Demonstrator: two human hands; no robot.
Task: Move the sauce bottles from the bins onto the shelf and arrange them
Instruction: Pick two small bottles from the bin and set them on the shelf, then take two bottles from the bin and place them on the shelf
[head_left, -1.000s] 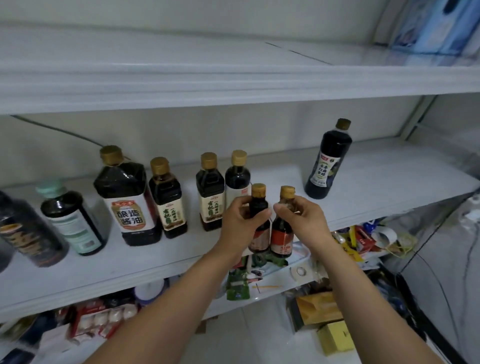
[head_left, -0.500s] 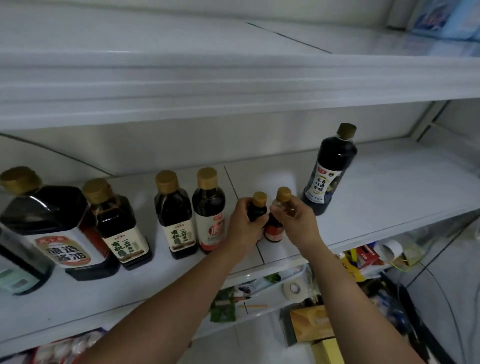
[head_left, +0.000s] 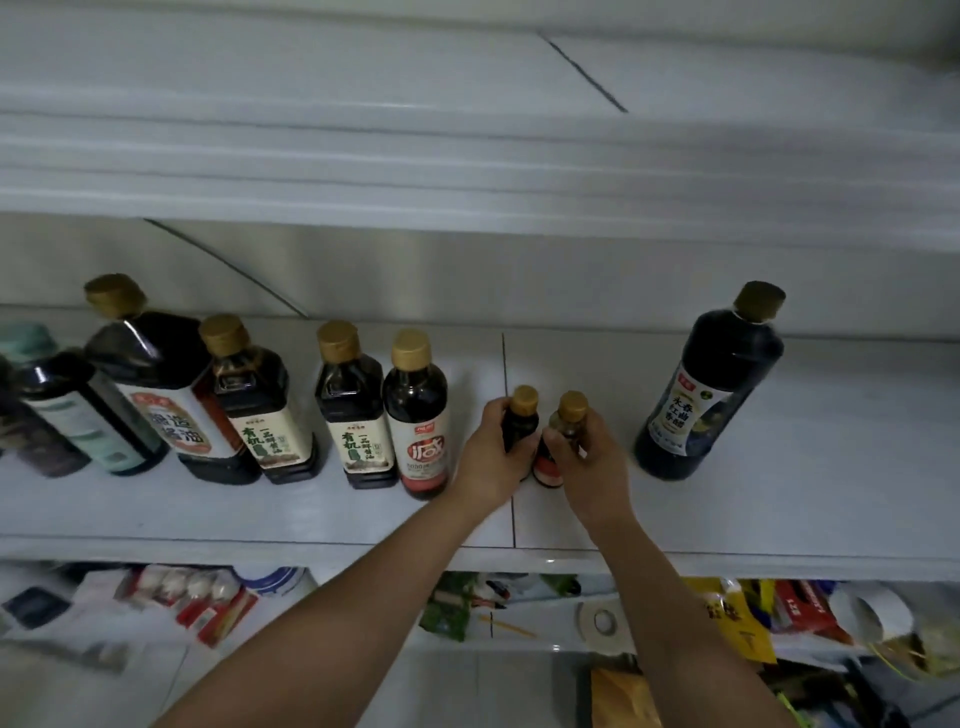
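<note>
Both hands reach onto the middle white shelf (head_left: 779, 509), each wrapped round one little gold-capped sauce bottle. The left hand (head_left: 493, 457) grips the small dark bottle (head_left: 521, 423): its fingers curl round the bottle's left and far side and the thumb closes on the near side, so only the cap and shoulder show above the knuckles. The base is hidden behind the hand.

The right hand (head_left: 589, 462) grasps the red-labelled small bottle (head_left: 546, 470) — thumb pressed on its near left face, fingers curled round the right side, cap standing clear above them. Its base shows below the thumb and appears to rest on the shelf.

The two small bottles stand upright, just beside each other, close to the dark seam in the shelf surface and toward its near half.

To their left a row of larger bottles (head_left: 353, 410) stands upright, the nearest one just beside the left hand. A tall bottle (head_left: 711, 384) stands alone to the right, near the right hand but apart from it.

Below, the lower shelf (head_left: 556, 647) holds packets and a tape roll.
</note>
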